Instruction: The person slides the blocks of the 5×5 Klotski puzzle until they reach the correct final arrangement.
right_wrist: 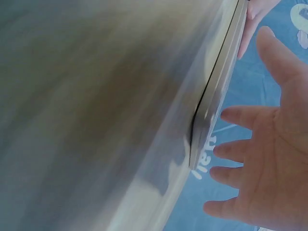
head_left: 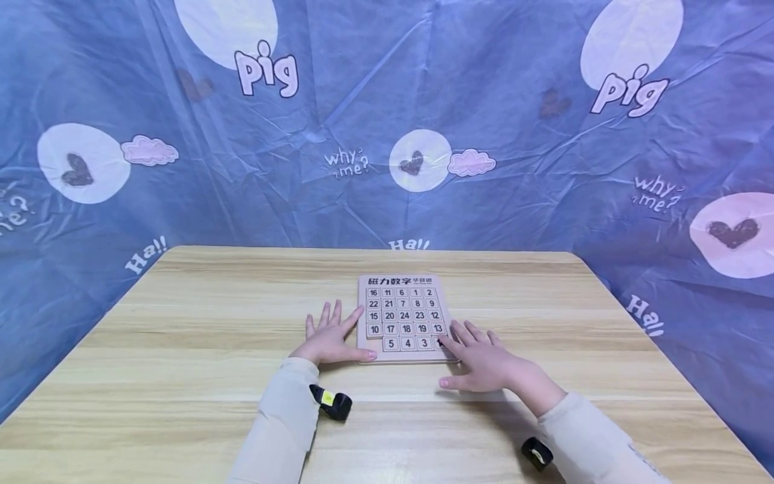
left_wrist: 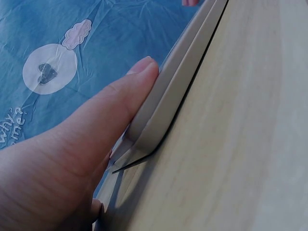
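A sliding number puzzle [head_left: 397, 325] lies flat on the table, its square tiles set in a pale board with printed characters along the top. The bottom-left slot holds no tile. My left hand [head_left: 332, 337] is spread at the board's left side, thumb resting on its lower-left corner; in the left wrist view the thumb [left_wrist: 130, 91] presses on the board's edge [left_wrist: 166, 103]. My right hand [head_left: 484, 359] is spread at the lower-right corner, its index fingertip over the bottom-right tile and partly hiding its number. In the right wrist view its fingers are straight, beside the board [right_wrist: 211, 106].
The wooden table [head_left: 181, 376] reaches back to a blue printed cloth [head_left: 357, 94] that hangs behind it and at both sides. A black wrist camera [head_left: 335, 405] sits by the left sleeve, another black device [head_left: 537, 454] by the right sleeve.
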Motion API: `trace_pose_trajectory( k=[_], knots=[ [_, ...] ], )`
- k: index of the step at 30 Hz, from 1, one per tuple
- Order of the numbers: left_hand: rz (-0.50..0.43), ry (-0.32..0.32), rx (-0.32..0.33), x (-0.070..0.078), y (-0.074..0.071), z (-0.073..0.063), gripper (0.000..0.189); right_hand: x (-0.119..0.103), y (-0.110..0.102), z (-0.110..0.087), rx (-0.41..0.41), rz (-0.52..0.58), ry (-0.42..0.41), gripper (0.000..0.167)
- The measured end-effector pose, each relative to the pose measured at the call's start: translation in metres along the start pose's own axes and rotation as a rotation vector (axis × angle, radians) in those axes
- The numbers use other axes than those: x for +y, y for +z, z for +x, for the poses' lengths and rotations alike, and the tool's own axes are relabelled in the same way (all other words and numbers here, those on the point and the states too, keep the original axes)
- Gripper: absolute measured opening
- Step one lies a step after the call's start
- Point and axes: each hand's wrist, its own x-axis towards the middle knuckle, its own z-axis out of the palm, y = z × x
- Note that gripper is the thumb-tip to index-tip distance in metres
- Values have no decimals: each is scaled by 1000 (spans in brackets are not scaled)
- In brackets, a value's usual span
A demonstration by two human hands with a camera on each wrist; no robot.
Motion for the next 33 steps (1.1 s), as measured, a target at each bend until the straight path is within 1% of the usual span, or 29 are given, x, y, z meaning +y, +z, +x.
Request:
trace_pose_trajectory(
  k=[3,8,14,19,22,24,33],
  knots=[
    [-4,0,3,0,0,0,101,-5,-2,9,10,12,-19,80],
    [-4,3,5,0,1,0,100,-19,-5,35,5,9,-36,81],
    [6,2,1,0,1,0,100,-35,-6,67,-43,6,-9,87],
    [11,5,0,0,1,1,101,-45,-4,84,-89,35,-2,92],
    [9,5,-4,0,1,2,102,-49,-1,89,-101,35,0,93],
    [5,7,-7,0,1,2,102,-50,0,89,-97,15,-3,93],
    [11,-10,-17,-2,2,3,101,-56,1,80,-99,-29,-35,87]
  ],
)
